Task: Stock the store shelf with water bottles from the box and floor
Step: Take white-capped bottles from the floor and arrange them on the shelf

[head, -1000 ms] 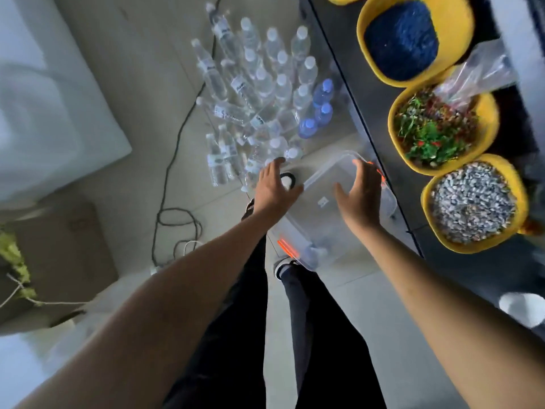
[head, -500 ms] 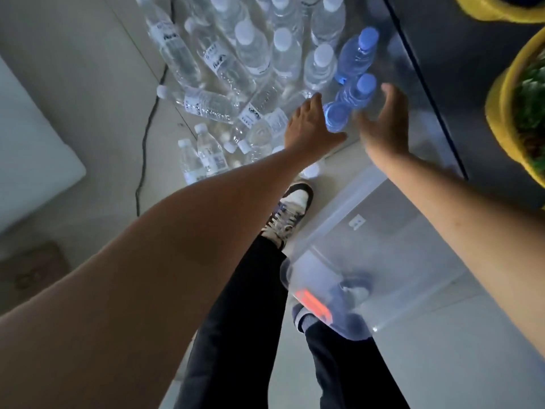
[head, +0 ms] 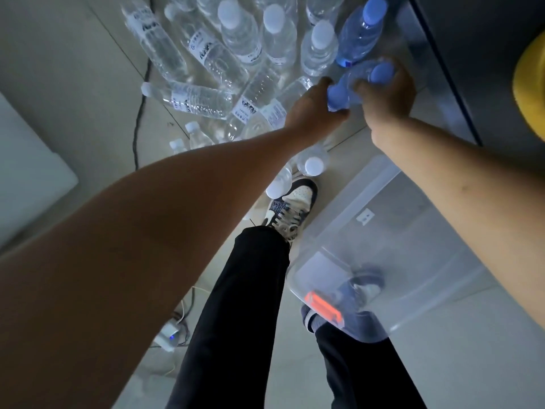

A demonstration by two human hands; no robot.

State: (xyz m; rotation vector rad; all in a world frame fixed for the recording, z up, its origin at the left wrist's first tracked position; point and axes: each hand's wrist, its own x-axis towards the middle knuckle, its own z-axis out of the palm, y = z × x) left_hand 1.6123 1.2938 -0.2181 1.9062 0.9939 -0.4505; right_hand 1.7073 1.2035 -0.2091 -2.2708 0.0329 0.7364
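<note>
Left hand [head: 311, 110], right hand [head: 389, 97], now gripping bottles [head: 355, 79]

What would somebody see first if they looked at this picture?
Probably the two hands meeting near the top: the left hand grips the left blue bottle and the right hand grips the right blue bottle. Behind them a crowd of clear white-capped bottles covers the floor, some standing, some lying. Nearer the feet sits a clear plastic box with an orange latch.
</note>
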